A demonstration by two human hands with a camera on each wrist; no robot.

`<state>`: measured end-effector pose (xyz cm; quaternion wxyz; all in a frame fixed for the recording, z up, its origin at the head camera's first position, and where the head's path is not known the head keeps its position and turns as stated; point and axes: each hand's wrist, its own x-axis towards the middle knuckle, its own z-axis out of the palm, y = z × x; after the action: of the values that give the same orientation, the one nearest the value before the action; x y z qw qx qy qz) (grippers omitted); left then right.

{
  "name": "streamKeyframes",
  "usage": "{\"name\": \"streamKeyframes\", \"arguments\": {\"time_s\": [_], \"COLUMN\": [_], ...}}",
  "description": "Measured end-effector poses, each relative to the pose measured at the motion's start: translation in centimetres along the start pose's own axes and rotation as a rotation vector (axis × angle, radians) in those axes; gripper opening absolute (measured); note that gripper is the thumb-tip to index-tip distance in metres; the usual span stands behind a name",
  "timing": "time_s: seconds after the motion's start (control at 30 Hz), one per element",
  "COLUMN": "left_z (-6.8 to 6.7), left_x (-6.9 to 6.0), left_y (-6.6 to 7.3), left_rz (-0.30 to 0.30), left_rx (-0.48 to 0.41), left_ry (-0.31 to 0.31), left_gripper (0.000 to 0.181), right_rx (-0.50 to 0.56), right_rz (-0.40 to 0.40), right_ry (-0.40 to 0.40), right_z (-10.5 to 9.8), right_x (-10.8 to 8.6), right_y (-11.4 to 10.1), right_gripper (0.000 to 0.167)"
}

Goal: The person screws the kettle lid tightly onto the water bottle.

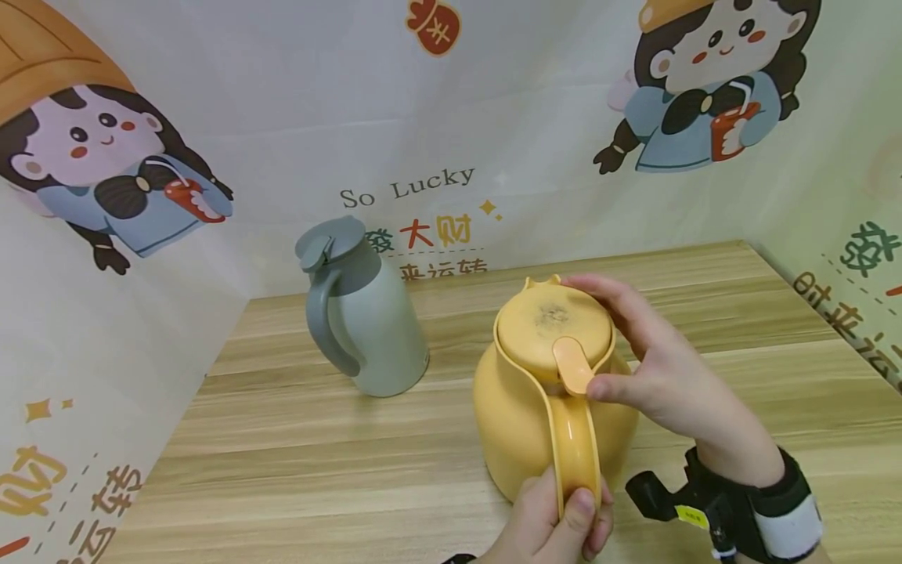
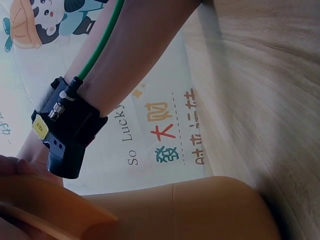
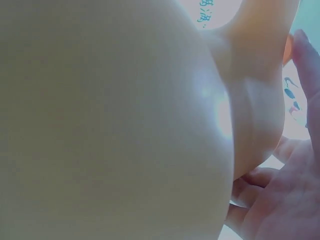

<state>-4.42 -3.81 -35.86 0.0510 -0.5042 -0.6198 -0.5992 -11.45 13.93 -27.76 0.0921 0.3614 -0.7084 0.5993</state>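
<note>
A round yellow thermos jug (image 1: 493, 415) stands on the table in the head view, its lid (image 1: 546, 317) seated in the neck. My left hand (image 1: 546, 521) grips the lower part of its handle (image 1: 574, 439). Around the right side of the neck curl the fingers of my right hand (image 1: 658, 368); its thumb lies at the tip of the lid's lever (image 1: 572, 364). The right wrist view shows those bent fingers (image 3: 260, 192) against the neck, with the jug's body (image 3: 115, 120) filling most of the picture. In the left wrist view the jug's side (image 2: 185, 212) runs along the bottom.
A grey-green thermos jug (image 1: 384, 329) stands further back to the left, its handle towards the left front. The wood-grain table (image 1: 303, 470) meets a printed cloth backdrop (image 1: 282, 117) at the back and sides. A camera strap (image 1: 740, 501) circles the right wrist.
</note>
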Motion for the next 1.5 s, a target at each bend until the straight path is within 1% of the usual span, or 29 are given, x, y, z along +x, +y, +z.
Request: {"name": "streamKeyframes", "arguments": {"time_s": [0.13,0.27,0.43,0.53,0.6,0.73,0.9,1.07,1.17,1.33,1.5], "left_z": [-0.2,-0.4,-0.6,-0.7,-0.7,-0.7,-0.8,-0.9,-1.0,-1.4,-1.4], "left_x": [0.1,0.2,0.1,0.1,0.1,0.2,0.3,0.5,0.7,1.1,1.2], "left_y": [0.1,0.3,0.6,0.6,0.6,0.6,0.4,0.5,0.8,1.4,1.5], "left_rz": [-0.025,-0.067,-0.107,-0.118,-0.12,-0.105,-0.082,-0.072,-0.07,-0.086,-0.084], "left_rx": [0.003,-0.028,-0.062,-0.07,-0.077,-0.085,-0.086,-0.081,-0.085,-0.098,-0.097], "left_ry": [-0.029,-0.056,-0.073,-0.08,-0.083,-0.09,-0.103,-0.125,-0.139,-0.153,-0.157], "left_gripper": [0.02,0.019,0.017,0.017,0.017,0.018,0.02,0.023,0.026,0.028,0.033], "right_rx": [-0.016,-0.028,-0.026,-0.022,-0.026,-0.046,-0.097,-0.083,-0.076,-0.1,-0.118], "right_rz": [0.01,0.037,0.043,0.045,0.054,0.079,0.095,0.089,0.093,0.118,0.149], "right_ry": [0.021,0.03,0.047,0.06,0.065,0.075,0.086,0.096,0.106,0.12,0.131], "right_z": [0.1,0.2,0.3,0.5,0.6,0.7,0.7,0.9,1.0,1.1,1.3], "right_x": [0.0,-0.1,-0.2,-0.2,-0.3,-0.4,-0.6,-0.5,-0.4,-0.4,-0.5], "right_y": [-0.1,-0.3,-0.4,-0.6,-0.7,-0.9,-1.0,-1.0,-1.1,-1.3,-1.5], "right_gripper": [0.083,0.083,0.082,0.082,0.082,0.08,0.081,0.08,0.08,0.078,0.078]}}
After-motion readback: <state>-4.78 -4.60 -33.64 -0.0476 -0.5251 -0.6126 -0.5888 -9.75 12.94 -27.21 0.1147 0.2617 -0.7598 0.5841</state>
